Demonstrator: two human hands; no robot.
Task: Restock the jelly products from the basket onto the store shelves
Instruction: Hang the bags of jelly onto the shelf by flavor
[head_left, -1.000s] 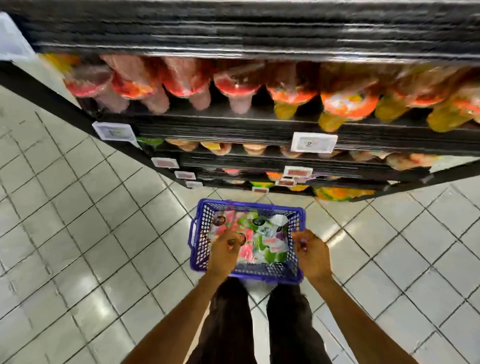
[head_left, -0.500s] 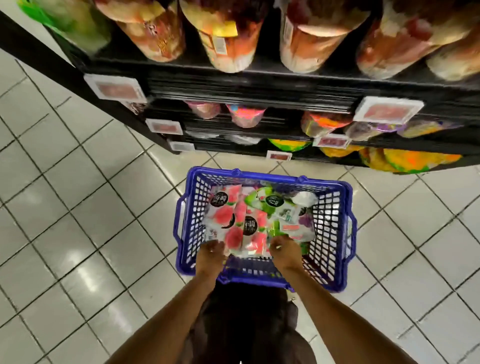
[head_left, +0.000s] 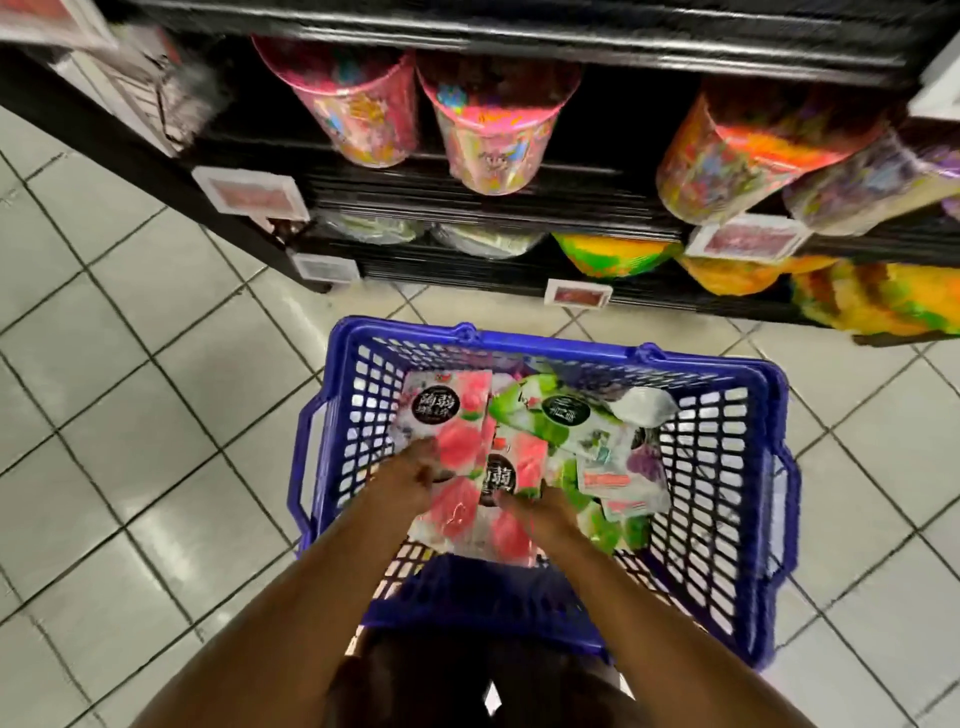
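- Basket (head_left: 545, 349): blue plastic with lattice walls, standing on the tiled floor (head_left: 130, 415). It serves as the reference for every item below.
- Shelves (head_left: 493, 218): black unit just beyond the basket's far rim, running across the whole view.
- Pink jelly pack (head_left: 448, 410): lies flat inside the basket at its far-left corner, with a round black label facing up.
- Second pink jelly pack (head_left: 522, 465): inside the basket near its middle, overlapping the first pack's right edge.
- Green jelly pack (head_left: 553, 413): inside the basket towards the far side, right of the pink packs.
- Purple jelly pack (head_left: 644, 467): inside the basket, right of centre, lying partly over other packs.
- Left hand (head_left: 415, 473): inside the basket on its near-left side, with bent fingers resting on the first pink pack. Motion blur prevents telling whether it grips.
- Right hand (head_left: 545, 512): inside the basket at its near-middle, touching the second pink pack. Its grasp cannot be told either.
- Pink tubs (head_left: 493, 140): two on a shelf level above and beyond the basket.
- Orange tub (head_left: 737, 156): on the same level, beyond the basket's right side.
- Price tags (head_left: 576, 293): fixed to the shelf edges; the nearest hangs just beyond the basket's far rim.
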